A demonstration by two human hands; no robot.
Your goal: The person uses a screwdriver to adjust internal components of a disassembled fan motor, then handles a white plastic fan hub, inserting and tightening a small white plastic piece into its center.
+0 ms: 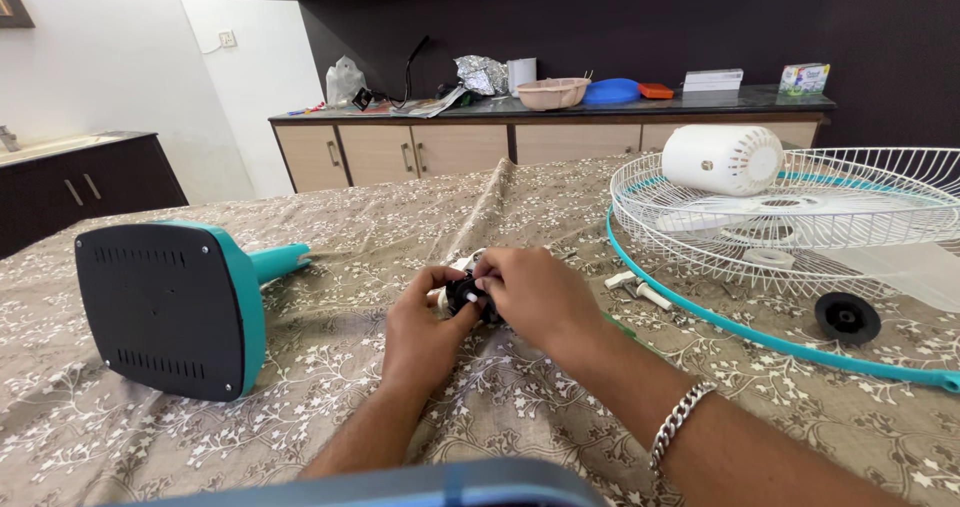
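Both hands' fingers pinch small black part

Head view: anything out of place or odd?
Yes. A fan lies in pieces on the cloth: base tipped on its side at left, wire guard flat at right with the motor housing on it. Both hands hold a small black part.

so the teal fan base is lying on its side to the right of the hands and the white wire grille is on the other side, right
Not quite. The head view shows the teal fan base lying on its side to the left of the hands, not the right. The white wire grille is on the other side, to the right. The left hand and right hand hold a small black and white part between them.
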